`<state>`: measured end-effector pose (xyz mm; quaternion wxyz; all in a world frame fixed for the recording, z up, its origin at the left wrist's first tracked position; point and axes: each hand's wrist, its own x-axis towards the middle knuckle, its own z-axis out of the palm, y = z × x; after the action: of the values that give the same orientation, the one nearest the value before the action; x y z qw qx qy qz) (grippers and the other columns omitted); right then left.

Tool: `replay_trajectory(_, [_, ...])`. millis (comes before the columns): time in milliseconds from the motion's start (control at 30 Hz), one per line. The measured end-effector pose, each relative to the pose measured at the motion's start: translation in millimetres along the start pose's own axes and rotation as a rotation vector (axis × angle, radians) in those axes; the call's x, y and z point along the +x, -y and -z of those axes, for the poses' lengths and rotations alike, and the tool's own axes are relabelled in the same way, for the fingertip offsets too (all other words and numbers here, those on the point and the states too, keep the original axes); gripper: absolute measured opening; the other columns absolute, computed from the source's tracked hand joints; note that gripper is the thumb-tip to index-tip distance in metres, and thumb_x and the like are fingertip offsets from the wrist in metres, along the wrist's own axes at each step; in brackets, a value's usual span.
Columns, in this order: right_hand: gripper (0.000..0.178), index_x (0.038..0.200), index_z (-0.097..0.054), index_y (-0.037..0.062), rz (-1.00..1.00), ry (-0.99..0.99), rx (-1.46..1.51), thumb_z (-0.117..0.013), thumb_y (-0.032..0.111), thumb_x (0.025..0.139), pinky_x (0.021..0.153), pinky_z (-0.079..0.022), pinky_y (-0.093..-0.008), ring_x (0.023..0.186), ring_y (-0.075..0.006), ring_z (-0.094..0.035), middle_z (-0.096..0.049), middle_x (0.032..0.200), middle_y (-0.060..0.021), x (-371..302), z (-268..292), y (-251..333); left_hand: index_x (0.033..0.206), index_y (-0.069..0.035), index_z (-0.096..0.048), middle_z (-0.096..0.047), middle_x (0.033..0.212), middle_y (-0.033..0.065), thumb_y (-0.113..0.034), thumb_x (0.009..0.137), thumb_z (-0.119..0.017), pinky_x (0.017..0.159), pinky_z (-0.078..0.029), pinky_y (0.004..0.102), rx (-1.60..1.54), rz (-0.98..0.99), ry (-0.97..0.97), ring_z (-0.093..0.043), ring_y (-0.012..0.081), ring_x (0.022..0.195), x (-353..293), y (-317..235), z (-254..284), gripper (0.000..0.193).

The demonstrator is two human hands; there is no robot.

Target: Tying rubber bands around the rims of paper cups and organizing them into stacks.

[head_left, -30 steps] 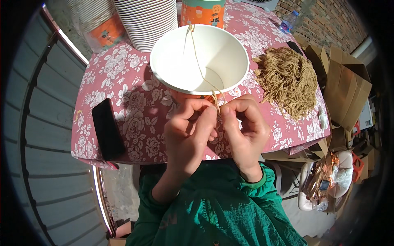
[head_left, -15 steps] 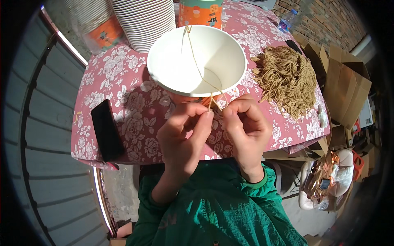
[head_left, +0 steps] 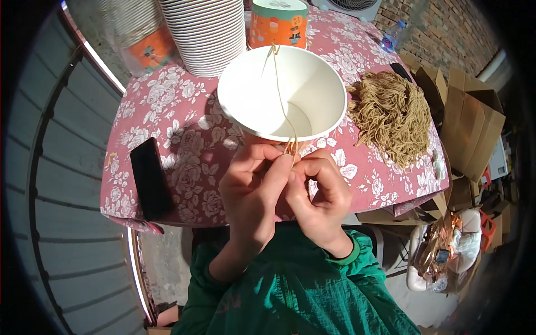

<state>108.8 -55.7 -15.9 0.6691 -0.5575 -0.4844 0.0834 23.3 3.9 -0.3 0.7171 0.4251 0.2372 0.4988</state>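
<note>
A large paper bucket (head_left: 312, 78), white inside, stands on the table with its mouth tilted toward me. A tan cord (head_left: 282, 97) is knotted at its far rim and runs across the mouth to the near rim. There my left hand (head_left: 251, 187) pinches the cord's loop between thumb and forefinger. Close beside it, almost touching, my right hand (head_left: 321, 198) pinches the cord's end, its other fingers curled. Just where the cord passes through the near rim is hidden by my fingers.
A heap of tan cords (head_left: 391, 114) lies to the right. Stacked paper buckets (head_left: 204, 33) and an upturned orange-green bucket (head_left: 278, 25) stand behind. A black phone (head_left: 151, 178) rests at left on the floral tablecloth (head_left: 125, 162). Cardboard boxes (head_left: 469, 123) crowd the right side.
My right hand has moved left, up against my left hand, and the cord's loop at the near rim is drawn closer together. The bucket appears shifted slightly right and down in view.
</note>
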Motion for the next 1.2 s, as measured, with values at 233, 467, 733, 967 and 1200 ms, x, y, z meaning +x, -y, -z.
replay_trajectory(233, [0.027,0.101,-0.068,-0.0048,0.533,0.083,-0.440,-0.061,-0.008,0.075,0.071,-0.046,-0.0381,0.080,-0.0301,-0.058,-0.066,0.094,-0.0164,62.8,49.8,24.8,0.092,-0.002,-0.063,-0.067,0.085,0.0023,0.004,0.096,-0.063,0.059,-0.035,0.0201,0.177,-0.008,-0.027,-0.046,0.0040,0.065,3.7,-5.6,0.1,0.007])
replay_trajectory(467, [0.041,0.114,-0.074,0.0076,0.553,0.770,-0.718,-0.078,0.009,0.073,0.093,-0.044,-0.0421,0.107,-0.0274,-0.055,-0.067,0.119,-0.0036,142.2,40.8,22.0,0.095,-0.004,-0.062,-0.061,0.083,-0.0051,-0.001,0.096,-0.068,0.065,-0.041,0.0182,0.182,-0.068,0.007,-0.052,0.0004,0.072,3.8,-13.4,2.3,0.006])
replay_trajectory(733, [0.037,0.097,-0.072,0.0024,0.493,0.874,-0.488,-0.054,-0.003,0.065,0.084,-0.041,-0.0413,0.085,-0.0279,-0.054,-0.061,0.085,-0.0093,158.1,46.6,23.8,0.094,-0.005,-0.059,-0.060,0.080,-0.0015,0.001,0.096,-0.063,0.060,-0.035,0.0197,0.198,-0.056,-0.038,-0.047,0.0028,0.067,8.7,-13.4,5.7,0.007])
replay_trajectory(967, [0.029,0.093,-0.072,0.0068,0.752,0.487,-0.782,-0.070,0.009,0.064,0.088,-0.041,-0.0496,0.086,-0.0271,-0.055,-0.057,0.084,-0.0067,87.0,67.6,34.1,0.098,-0.004,-0.058,-0.068,0.087,0.0041,0.001,0.097,-0.062,0.059,-0.038,0.0201,-0.105,0.090,-0.067,-0.050,0.0040,0.065,15.8,-16.2,5.0,0.007])
replay_trajectory(1200, [0.024,0.092,-0.072,0.0053,0.648,0.251,-0.694,-0.079,0.020,0.074,0.086,-0.042,-0.0430,0.101,-0.0319,-0.053,-0.063,0.122,-0.0155,61.3,56.5,10.2,0.102,-0.006,-0.056,-0.067,0.089,0.0059,-0.004,0.100,-0.059,0.057,-0.036,0.0215,-0.273,0.242,-0.001,-0.047,0.0058,0.064,14.1,-10.6,1.1,0.004])
